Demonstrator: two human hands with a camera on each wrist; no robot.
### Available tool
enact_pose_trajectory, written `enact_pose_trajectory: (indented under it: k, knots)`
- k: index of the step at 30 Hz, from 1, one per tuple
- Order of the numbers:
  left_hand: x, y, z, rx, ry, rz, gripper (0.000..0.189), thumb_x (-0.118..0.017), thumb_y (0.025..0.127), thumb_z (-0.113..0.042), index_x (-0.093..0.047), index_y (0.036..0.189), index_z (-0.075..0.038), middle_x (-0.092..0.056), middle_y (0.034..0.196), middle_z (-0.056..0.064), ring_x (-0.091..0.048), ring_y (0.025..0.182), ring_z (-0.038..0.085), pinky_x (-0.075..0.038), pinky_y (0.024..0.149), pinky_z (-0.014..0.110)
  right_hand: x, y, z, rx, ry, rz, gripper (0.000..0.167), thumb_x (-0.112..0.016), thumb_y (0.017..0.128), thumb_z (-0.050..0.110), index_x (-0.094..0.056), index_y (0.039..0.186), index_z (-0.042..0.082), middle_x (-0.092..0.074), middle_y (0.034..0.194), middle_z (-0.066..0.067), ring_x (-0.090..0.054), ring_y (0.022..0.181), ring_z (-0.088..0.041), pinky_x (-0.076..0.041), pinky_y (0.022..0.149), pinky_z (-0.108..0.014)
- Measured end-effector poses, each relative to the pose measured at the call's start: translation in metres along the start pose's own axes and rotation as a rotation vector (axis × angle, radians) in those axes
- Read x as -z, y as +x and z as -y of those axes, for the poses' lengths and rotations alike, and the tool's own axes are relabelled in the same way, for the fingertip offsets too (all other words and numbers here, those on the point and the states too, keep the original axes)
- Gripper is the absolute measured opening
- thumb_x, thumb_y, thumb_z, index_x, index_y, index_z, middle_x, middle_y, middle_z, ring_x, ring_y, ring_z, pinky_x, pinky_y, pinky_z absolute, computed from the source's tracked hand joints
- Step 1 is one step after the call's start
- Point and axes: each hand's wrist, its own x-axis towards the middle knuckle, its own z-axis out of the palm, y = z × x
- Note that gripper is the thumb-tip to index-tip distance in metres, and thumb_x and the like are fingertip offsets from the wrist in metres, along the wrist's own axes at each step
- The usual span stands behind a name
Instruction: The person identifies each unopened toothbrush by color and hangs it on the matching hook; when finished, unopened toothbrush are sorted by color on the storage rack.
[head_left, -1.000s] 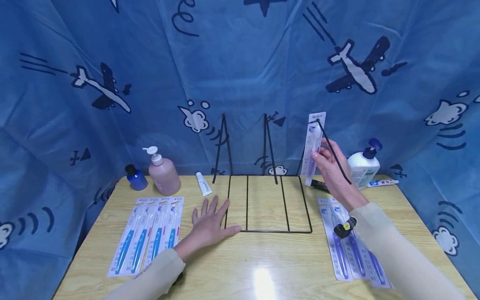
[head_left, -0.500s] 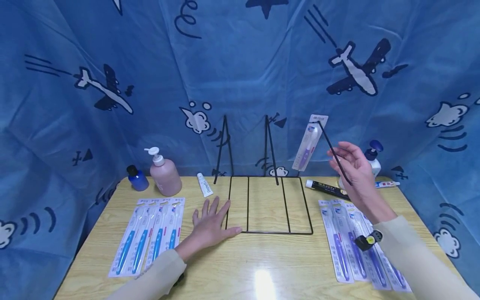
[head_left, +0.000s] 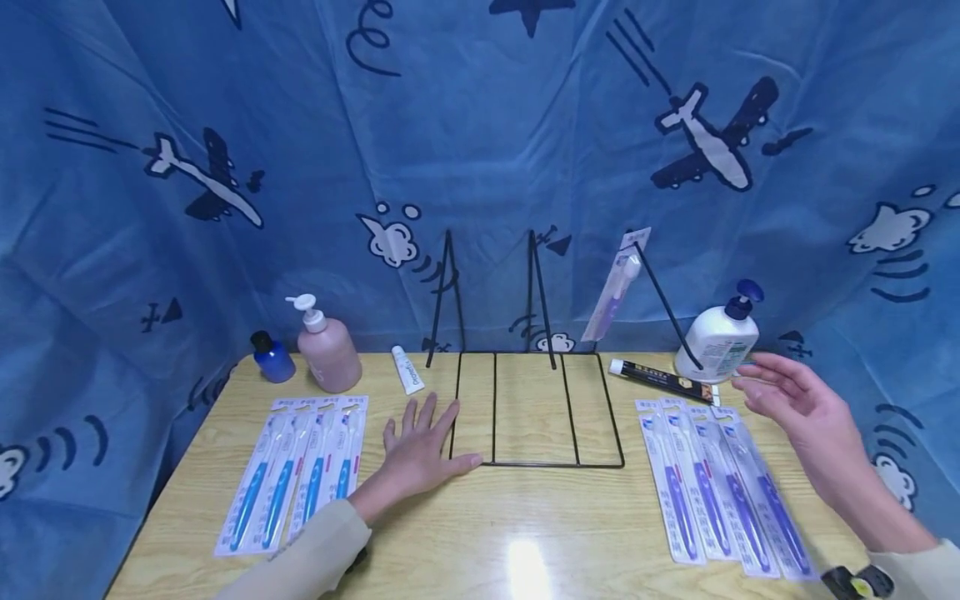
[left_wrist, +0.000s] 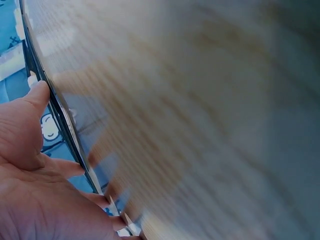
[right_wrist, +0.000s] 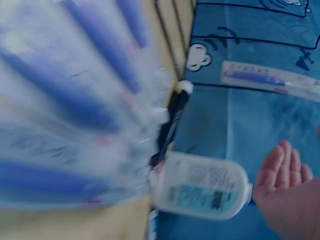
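My left hand [head_left: 420, 446] lies flat with fingers spread at the left side of a black wire display rack [head_left: 536, 464], its thumb at the base's front wire. A packaged purple toothbrush [head_left: 617, 287] hangs tilted from the rack's rightmost arm. My right hand [head_left: 813, 417] holds nothing, its fingers loosely bent beside the white pump bottle [head_left: 716, 337]. Below and left of it, several packaged purple toothbrushes [head_left: 708, 492] lie fanned on the table. In the right wrist view the right hand [right_wrist: 290, 190] overlaps the bottle's top end.
Several packaged blue toothbrushes [head_left: 288, 475] lie at the left. Behind them stand a pink pump bottle [head_left: 330, 354] and a small blue bottle [head_left: 273, 358]. A small white tube [head_left: 407, 369] lies left of the rack, a black toothpaste tube [head_left: 660, 379] right of it. Blue cloth hangs behind.
My right hand has let go of the purple toothbrush pack, which now hangs from the rack arm, and has moved right and down toward me. The hanging pack has turned. My left hand stays put.
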Motion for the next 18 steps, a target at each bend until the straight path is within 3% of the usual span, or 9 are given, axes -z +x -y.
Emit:
enact_pose_trajectory:
  k: [3, 6, 10, 12, 16, 18]
  knots:
    - [0.0, 0.0, 0.0, 0.001, 0.005, 0.002, 0.098, -0.071, 0.098, -0.067, -0.035, 0.172, -0.013, -0.017, 0.178, 0.026, -0.009, 0.161, 0.056, -0.008, 0.117, 0.085, 0.016, -0.015, -0.012, -0.132, -0.093, -0.035, 0.035, -0.07, 0.11, 0.016, -0.056, 0.14, 0.028, -0.069, 0.12, 0.021, -0.069, 0.104, 0.007, -0.057, 0.081, -0.015]
    - [0.0, 0.001, 0.0, 0.0, 0.004, 0.003, 0.098, -0.071, 0.099, -0.067, -0.035, 0.172, -0.012, -0.017, 0.177, 0.027, -0.009, 0.161, 0.056, -0.008, 0.116, 0.086, 0.031, -0.026, -0.024, -0.293, -0.232, -0.04, 0.052, -0.07, 0.11, 0.029, -0.049, 0.155, 0.011, -0.066, 0.114, 0.026, -0.065, 0.098, 0.011, -0.057, 0.079, -0.017]
    - [0.0, 0.001, 0.0, 0.0, 0.005, -0.002, 0.098, -0.071, 0.099, -0.067, -0.036, 0.172, -0.012, -0.018, 0.177, 0.027, -0.01, 0.161, 0.056, -0.008, 0.116, 0.086, 0.044, -0.034, -0.038, -0.491, -0.445, 0.026, 0.09, -0.067, 0.11, 0.045, -0.025, 0.166, -0.011, -0.064, 0.135, -0.01, -0.057, 0.095, 0.011, -0.055, 0.078, -0.017]
    - [0.0, 0.002, 0.001, 0.001, 0.004, -0.003, 0.098, -0.071, 0.099, -0.067, -0.036, 0.172, -0.012, -0.018, 0.177, 0.026, -0.01, 0.161, 0.056, -0.008, 0.117, 0.085, 0.048, -0.037, -0.046, -0.556, -0.516, 0.058, 0.093, -0.067, 0.109, 0.048, -0.025, 0.165, -0.012, -0.051, 0.146, -0.03, -0.058, 0.1, 0.001, -0.054, 0.077, -0.02]
    - [0.0, 0.003, 0.0, 0.003, 0.005, 0.002, 0.097, -0.07, 0.099, -0.067, -0.035, 0.172, -0.013, -0.017, 0.178, 0.026, -0.009, 0.161, 0.056, -0.008, 0.117, 0.085, 0.053, -0.046, -0.059, -0.617, -0.602, 0.122, 0.097, -0.073, 0.105, 0.05, -0.029, 0.161, -0.016, -0.049, 0.145, -0.038, -0.059, 0.114, -0.03, -0.054, 0.082, -0.031]
    - [0.0, 0.003, 0.0, 0.002, 0.004, 0.003, 0.097, -0.07, 0.099, -0.066, -0.035, 0.172, -0.013, -0.017, 0.178, 0.026, -0.009, 0.161, 0.056, -0.008, 0.117, 0.085, 0.055, -0.049, -0.064, -0.62, -0.634, 0.155, 0.096, -0.075, 0.104, 0.046, -0.031, 0.158, -0.019, -0.052, 0.14, -0.039, -0.057, 0.116, -0.038, -0.053, 0.083, -0.037]
